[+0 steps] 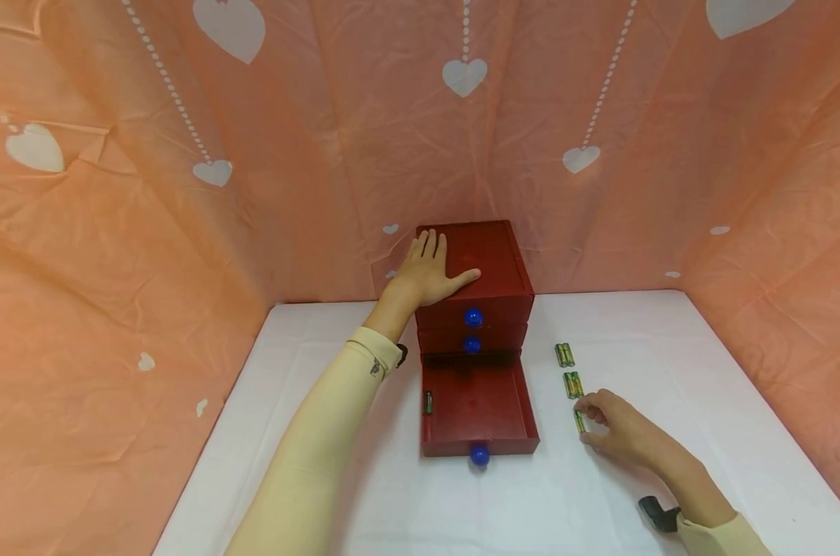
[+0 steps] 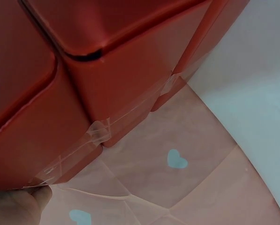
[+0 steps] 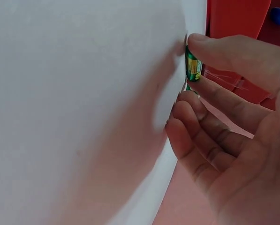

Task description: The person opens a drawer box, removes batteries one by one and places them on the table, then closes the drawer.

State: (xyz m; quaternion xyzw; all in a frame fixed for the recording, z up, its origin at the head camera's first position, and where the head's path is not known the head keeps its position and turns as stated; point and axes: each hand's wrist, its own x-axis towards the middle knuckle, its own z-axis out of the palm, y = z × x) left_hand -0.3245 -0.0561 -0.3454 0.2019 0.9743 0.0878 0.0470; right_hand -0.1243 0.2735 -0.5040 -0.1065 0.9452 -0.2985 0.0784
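Note:
My left hand [image 1: 425,276] rests with spread, straight fingers on top of a dark red cabinet [image 1: 486,251] of three stacked drawers with blue round knobs. Its bottom drawer [image 1: 474,405] is pulled out, and a single battery [image 1: 428,402] lies along the left wall inside. To the right of the drawer, my right hand [image 1: 623,431] pinches a small green-and-gold battery [image 3: 193,65] end to end between thumb and index finger, close over the white table. The other fingers curl beside it. Fingertips of the left hand [image 2: 15,206] show at the cabinet's edge in the left wrist view.
Two pairs of batteries, a far pair [image 1: 564,354] and a nearer pair [image 1: 573,384], lie in line beyond the right hand. The white tabletop [image 1: 309,479] meets an orange cloth backdrop [image 1: 337,154] with white hearts at the back and sides.

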